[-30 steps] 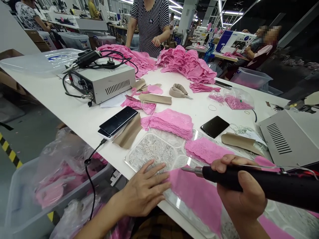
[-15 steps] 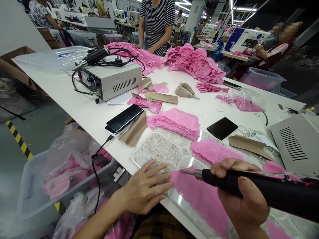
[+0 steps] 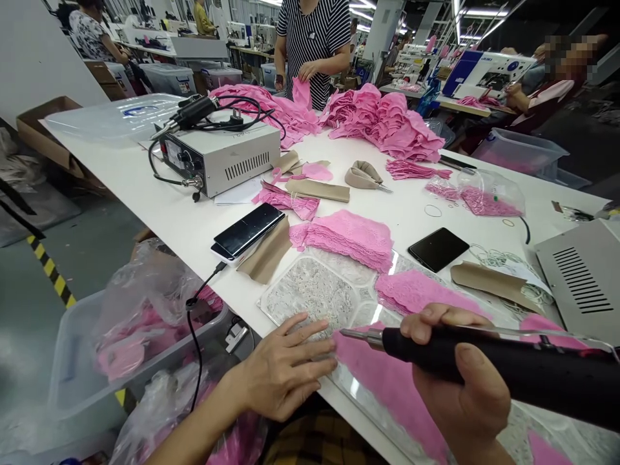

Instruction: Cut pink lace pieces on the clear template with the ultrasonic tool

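Observation:
My left hand [image 3: 285, 368] lies flat with its fingers stretched out, fingertips at the left edge of a pink fabric piece [image 3: 387, 384]. In my right hand [image 3: 465, 387] is a thick black pen-shaped power tool [image 3: 547, 371] with a narrow metal tip. That tip points left, over the fabric's upper left corner and close to my left fingertips; whether it touches the cloth I cannot tell. Beneath the fabric is a patterned, glossy tile-like board [image 3: 310, 294]. Stacked pink lace pieces [image 3: 351, 239] lie beyond it, with another pink pile [image 3: 426, 290] nearer my right hand.
A grey control box [image 3: 237, 158] carries another black tool and cables. Phones [image 3: 438, 249], tan card strips [image 3: 317, 190], grey-handled snips [image 3: 365, 175] and a bag of small pink pieces [image 3: 491, 194] lie about. A plastic bin [image 3: 72, 361] stands at left. A person [image 3: 314, 51] handles pink cloth opposite.
The tool's tip has moved slightly left, closer to my left fingertips. Across the table, the person in stripes now holds up a pink piece. My view has shifted a little.

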The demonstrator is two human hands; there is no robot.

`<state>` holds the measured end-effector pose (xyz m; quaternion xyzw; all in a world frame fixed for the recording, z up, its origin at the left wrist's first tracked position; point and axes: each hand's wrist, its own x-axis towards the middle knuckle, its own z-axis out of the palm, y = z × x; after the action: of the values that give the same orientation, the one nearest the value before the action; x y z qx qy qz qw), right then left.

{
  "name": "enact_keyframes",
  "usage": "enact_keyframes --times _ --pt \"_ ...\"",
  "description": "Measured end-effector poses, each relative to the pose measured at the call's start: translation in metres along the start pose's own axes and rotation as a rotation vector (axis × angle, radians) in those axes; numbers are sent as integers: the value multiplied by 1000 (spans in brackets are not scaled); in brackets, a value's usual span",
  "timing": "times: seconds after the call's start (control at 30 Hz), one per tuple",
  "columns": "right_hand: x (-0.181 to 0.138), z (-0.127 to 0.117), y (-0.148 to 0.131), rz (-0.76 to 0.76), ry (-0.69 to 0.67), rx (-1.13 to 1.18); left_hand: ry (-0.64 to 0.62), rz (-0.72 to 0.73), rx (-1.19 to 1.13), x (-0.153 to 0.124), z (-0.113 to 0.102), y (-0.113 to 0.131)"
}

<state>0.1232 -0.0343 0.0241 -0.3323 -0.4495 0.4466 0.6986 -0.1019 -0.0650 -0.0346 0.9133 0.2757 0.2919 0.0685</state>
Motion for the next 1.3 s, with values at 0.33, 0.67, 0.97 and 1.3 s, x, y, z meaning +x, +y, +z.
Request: enact_keyframes --times 0.33,0.67,0.97,1.3 --pt "-4 0 5 -19 -104 -2 15 -15 -14 -3 4 -1" --pt "-2 1 -3 -31 -56 61 -26 -25 12 -6 1 -4" --pt "3 -99 -97 -236 345 -96 111 110 -13 36 25 36" --pt "-37 -200 -110 -189 574 -69 -112 320 -155 140 99 126"
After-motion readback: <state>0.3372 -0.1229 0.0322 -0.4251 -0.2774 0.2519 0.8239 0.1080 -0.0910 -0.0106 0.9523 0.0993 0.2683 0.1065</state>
